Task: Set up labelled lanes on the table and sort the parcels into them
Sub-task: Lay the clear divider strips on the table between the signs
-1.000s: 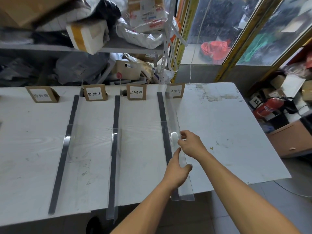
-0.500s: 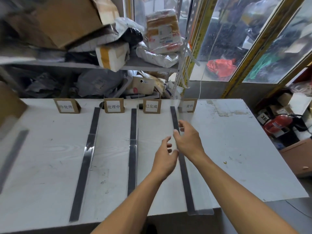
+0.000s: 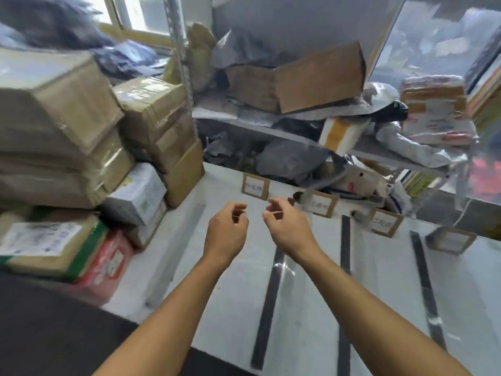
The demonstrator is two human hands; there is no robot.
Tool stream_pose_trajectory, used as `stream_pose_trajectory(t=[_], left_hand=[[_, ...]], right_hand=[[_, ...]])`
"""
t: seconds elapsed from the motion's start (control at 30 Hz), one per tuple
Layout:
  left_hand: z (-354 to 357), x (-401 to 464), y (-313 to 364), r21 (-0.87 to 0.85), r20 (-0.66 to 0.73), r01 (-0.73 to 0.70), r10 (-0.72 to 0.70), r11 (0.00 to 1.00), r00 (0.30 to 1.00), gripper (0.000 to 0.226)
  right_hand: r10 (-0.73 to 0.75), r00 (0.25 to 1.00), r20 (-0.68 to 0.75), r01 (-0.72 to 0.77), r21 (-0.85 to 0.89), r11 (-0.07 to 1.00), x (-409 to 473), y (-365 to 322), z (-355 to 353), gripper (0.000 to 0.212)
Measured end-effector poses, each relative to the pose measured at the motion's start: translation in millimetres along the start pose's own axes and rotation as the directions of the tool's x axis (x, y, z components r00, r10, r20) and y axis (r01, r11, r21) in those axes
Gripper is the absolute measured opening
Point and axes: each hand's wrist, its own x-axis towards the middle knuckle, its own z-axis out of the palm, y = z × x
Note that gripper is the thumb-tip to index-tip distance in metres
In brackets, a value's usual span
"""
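Along the far edge of the white table point(image 3: 311, 299) stand four small cardboard lane labels: the first label point(image 3: 255, 186), the second label point(image 3: 321, 204), the third label point(image 3: 385, 222) and the fourth label point(image 3: 450, 239), their print too blurred to read. Dark divider strips point(image 3: 268, 299) run from the far edge toward the near edge, with clear upright sheets on some of them, hard to make out. At the left edge a stack of parcels point(image 3: 81, 147) is heaped: brown taped cartons on top, a white box point(image 3: 138, 194) beneath, and a green-edged box with a shipping label point(image 3: 51, 242) beside a red packet point(image 3: 105, 264) at the near left corner. Above the middle of the table, both hands hover side by side, close but apart. The left hand point(image 3: 227, 232) has loosely curled fingers around nothing. The right hand point(image 3: 287, 226) is likewise loosely curled and holds nothing that shows. Behind the far edge, a metal shelf point(image 3: 271, 128) carries more cartons and grey mailer bags.
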Motion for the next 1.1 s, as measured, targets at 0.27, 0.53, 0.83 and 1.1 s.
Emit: stream_pose_trajectory(t=[0.27,0.53,0.83,1.1], left_hand=[[-95.9,32.4,-146.4,0.309,0.138,0.272,-0.326,0.911,0.935,0.057],[-88.0,26.9,-176.9,0.313,0.22,0.262,-0.338,0.913,0.915,0.049],[-120.1,38.5,-144.8,0.327,0.119,0.152,-0.2,0.933,0.972,0.047],[-142.7,44.9,-54.5,0.292,0.018,-0.067,0.065,0.954,0.998,0.042]], right_hand=[[0.15,0.926,0.345,-0.13,-0.081,0.988,21.7,-35.6,161.3,0.051],[0.25,0.846,0.472,-0.256,-0.052,0.965,18.6,-30.6,217.4,0.069],[0.256,0.809,0.529,-0.321,0.033,0.946,18.5,-37.8,229.7,0.07],[0.277,0.864,0.42,-0.308,0.005,0.951,23.7,-46.9,193.5,0.06]])
